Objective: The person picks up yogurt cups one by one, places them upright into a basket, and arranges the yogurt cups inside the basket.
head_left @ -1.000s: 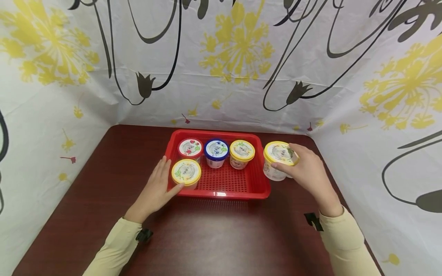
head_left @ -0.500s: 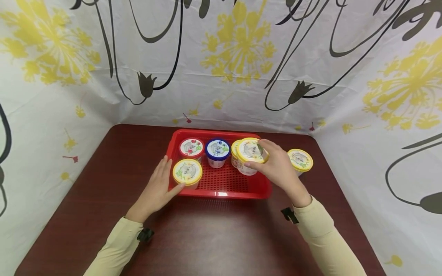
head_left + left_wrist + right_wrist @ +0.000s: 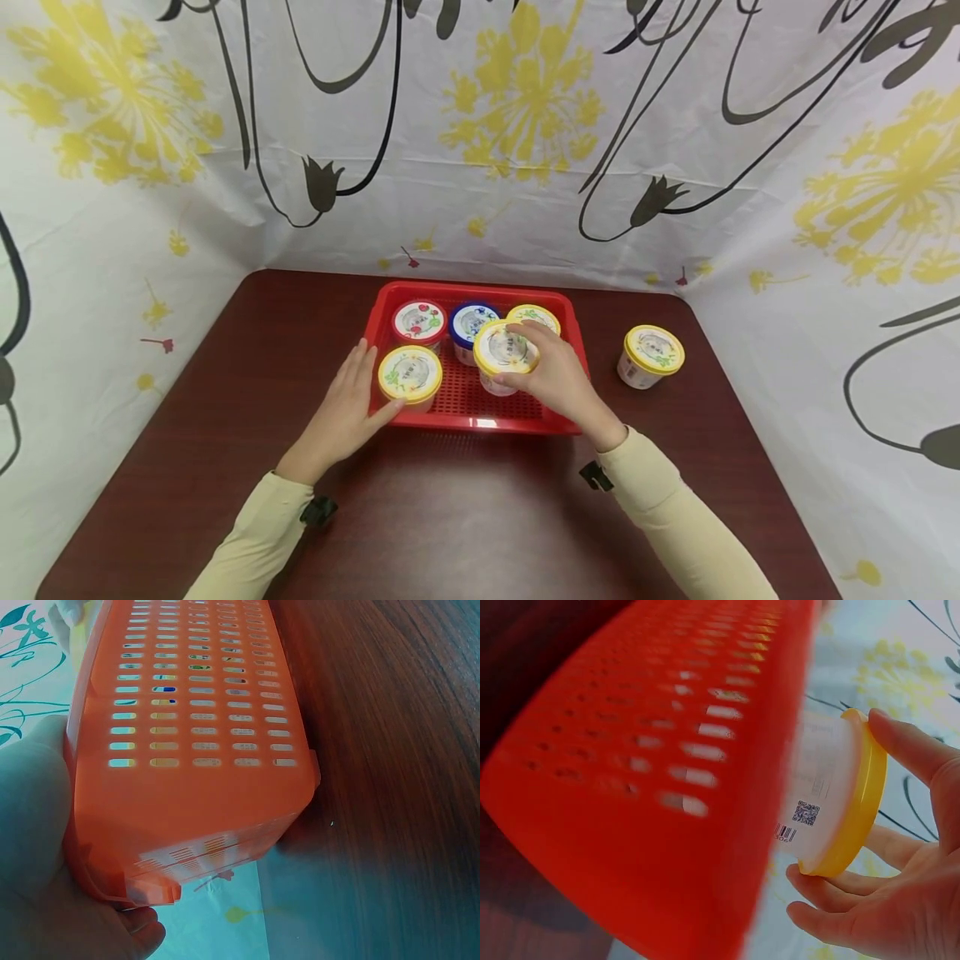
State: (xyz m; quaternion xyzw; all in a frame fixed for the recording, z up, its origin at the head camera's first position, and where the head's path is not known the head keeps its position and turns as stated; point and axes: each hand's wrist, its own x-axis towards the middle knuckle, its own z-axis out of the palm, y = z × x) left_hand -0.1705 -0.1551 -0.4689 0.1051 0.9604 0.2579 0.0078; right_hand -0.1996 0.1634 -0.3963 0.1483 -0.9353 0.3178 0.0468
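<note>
My right hand [image 3: 555, 375] grips a yellow-lidded plastic tub [image 3: 497, 350] by its lid, over the front middle of the red basket [image 3: 576, 350]. In the right wrist view, thumb and fingers span the yellow lid [image 3: 870, 802], and the clear tub body [image 3: 817, 780] shows above the basket rim. My left hand [image 3: 337, 417] rests at the basket's left front corner, fingers straight along the side, thumb beside another yellow-lidded tub [image 3: 410, 375]. Behind, in the basket, stand a red-lidded tub [image 3: 418, 321], a blue-lidded tub [image 3: 470, 321] and a yellow-lidded one [image 3: 542, 316], partly hidden.
One more yellow-lidded tub [image 3: 651, 354] stands on the dark wooden table [image 3: 450, 517], right of the basket. A patterned white cloth [image 3: 420, 167] hangs behind the table and along both sides.
My right hand has carried the yellow-lidded tub leftward from the table's right side to over the basket, exposing the tub on the table. My left hand has stayed at the basket corner.
</note>
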